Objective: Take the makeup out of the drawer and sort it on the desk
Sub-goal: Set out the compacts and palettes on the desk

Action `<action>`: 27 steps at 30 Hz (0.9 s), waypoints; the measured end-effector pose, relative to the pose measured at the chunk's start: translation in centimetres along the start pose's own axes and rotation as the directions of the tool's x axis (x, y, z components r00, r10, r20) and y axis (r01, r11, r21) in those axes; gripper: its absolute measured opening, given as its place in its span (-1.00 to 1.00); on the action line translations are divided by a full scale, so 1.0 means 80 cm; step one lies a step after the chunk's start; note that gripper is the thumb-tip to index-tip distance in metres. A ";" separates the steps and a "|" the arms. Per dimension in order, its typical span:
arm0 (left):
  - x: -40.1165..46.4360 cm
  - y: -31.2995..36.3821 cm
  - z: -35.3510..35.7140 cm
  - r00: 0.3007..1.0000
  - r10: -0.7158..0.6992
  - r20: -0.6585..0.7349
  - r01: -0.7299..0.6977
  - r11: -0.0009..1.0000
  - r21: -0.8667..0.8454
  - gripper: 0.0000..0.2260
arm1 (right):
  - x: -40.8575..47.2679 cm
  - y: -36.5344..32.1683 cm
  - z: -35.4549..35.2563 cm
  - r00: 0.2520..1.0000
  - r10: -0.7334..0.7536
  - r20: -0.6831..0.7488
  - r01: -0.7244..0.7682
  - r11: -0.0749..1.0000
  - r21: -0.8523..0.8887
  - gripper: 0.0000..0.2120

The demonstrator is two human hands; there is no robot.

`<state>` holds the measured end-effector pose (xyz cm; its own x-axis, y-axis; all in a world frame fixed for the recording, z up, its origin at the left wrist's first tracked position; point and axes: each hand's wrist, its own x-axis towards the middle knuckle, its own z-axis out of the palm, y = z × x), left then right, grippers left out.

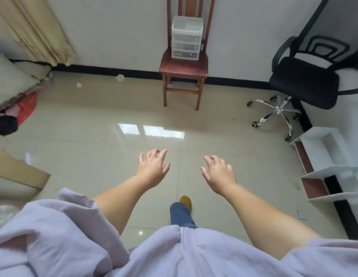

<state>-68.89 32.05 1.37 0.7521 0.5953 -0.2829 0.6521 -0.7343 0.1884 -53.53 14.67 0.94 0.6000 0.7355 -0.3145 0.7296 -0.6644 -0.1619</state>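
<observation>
Our left hand (pixel 153 169) and right hand (pixel 219 173) reach out with loose fingers, holding nothing. The drawer box (pixel 186 38) stands tall on the wooden chair (pixel 183 69), well ahead, drawer fronts facing us.

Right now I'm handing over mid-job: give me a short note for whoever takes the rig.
Left hand: empty, fingers spread and loosely curled, held out over the floor.
Right hand: empty, same pose.
Drawer unit: small translucent three-drawer box on the seat of the wooden chair by the far wall, all drawers look closed, contents dark and too blurred to name.
Desk: not clearly in view.
Done: nothing taken out yet.
Left: walk to the chair, open the drawers, take out the makeup, sort it on the desk.
</observation>
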 end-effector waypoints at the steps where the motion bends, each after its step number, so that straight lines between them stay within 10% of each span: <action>1: 0.029 -0.002 -0.009 1.000 -0.007 0.017 0.007 1.000 -0.005 -0.52 | 0.033 0.005 -0.011 1.000 0.005 0.014 -0.005 1.000 0.006 -0.53; 27: 0.766 -0.157 -0.268 0.998 0.044 0.034 -0.045 0.998 0.048 -0.53 | 0.741 -0.079 -0.235 0.994 0.109 0.006 -0.108 0.981 0.164 -0.52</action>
<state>-28.94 84.78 1.79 0.7762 0.5511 -0.3062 0.6119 -0.7755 0.1554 -16.39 64.93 0.93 0.6740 0.6580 -0.3356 0.5966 -0.7529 -0.2779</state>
